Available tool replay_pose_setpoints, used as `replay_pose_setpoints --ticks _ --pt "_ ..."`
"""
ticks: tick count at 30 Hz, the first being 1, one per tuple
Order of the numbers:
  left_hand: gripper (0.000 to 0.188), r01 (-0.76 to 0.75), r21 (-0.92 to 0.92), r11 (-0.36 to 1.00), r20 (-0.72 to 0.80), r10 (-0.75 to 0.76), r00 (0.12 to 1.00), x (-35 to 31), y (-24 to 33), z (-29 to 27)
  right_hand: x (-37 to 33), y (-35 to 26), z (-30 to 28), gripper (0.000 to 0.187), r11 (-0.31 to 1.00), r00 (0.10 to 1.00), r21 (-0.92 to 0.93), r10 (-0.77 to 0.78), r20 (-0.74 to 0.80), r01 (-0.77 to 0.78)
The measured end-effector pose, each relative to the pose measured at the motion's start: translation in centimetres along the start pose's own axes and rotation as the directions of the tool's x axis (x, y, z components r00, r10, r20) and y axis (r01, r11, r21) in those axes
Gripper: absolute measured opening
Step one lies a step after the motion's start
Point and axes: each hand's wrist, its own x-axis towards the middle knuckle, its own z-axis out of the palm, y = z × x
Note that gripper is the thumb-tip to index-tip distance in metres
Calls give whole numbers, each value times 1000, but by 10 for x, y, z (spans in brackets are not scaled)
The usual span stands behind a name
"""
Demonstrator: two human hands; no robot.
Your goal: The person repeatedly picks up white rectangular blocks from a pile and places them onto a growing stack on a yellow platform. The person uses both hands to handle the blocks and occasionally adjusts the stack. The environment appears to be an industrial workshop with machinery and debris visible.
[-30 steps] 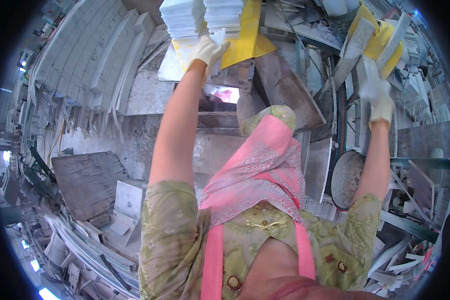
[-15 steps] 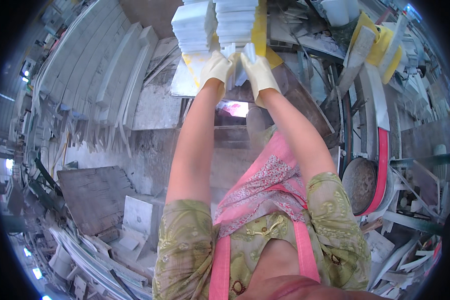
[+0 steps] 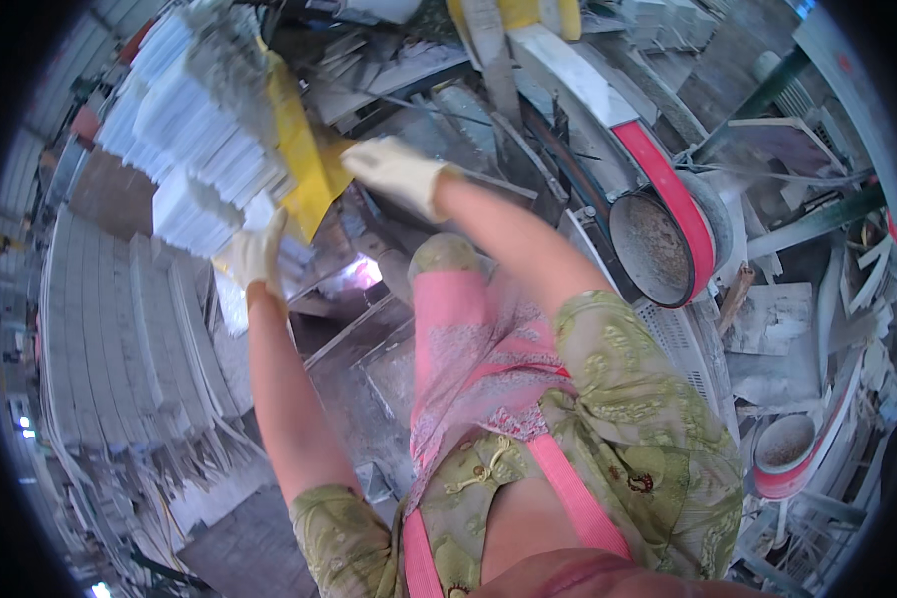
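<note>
My left hand (image 3: pixel 254 257), in a cream glove, is closed around pale stone pieces (image 3: pixel 259 211) at the near end of the stack; part of its grip is hidden. White stone tiles (image 3: pixel 194 125) are piled in tall columns just beyond it. My right hand (image 3: pixel 394 171), also gloved, is away from the tiles, blurred, with its fingers stretched toward the left. No object shows in it. Its fingertips are by the edge of a yellow sheet (image 3: pixel 299 149) that hangs along the pile's right side.
Long grey slabs (image 3: pixel 105 329) lean in a row at the left. On the right stands a machine with a red-edged belt (image 3: pixel 668 189) around a round wheel (image 3: pixel 650 249). Stone offcuts (image 3: pixel 767 324) lie at the far right. A bright pink-white patch (image 3: pixel 361 273) shows below the pile.
The view has turned to the right, so the pile now appears at the left. My hands were close together at the tiles; my right hand has moved apart from the left, rightward.
</note>
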Motion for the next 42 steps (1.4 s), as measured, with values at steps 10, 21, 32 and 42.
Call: replay_pose_setpoints --ticks 10,21,32,42 --pt "80 174 75 982 -215 -154 964 -12 6 0 -132 233 -177 60 544 678 -409 636 -369 -733" --pt "81 364 55 930 -100 -357 929 -7 10 -10 -97 282 -157 67 386 608 -532 717 -340 -754" --pt "76 155 -59 986 -164 -162 973 -1 -26 6 -144 254 -164 72 461 665 -536 692 -283 -708" --pt "77 228 -82 970 -147 -238 960 -3 -10 7 -182 229 -187 62 547 677 -503 728 -107 -669"
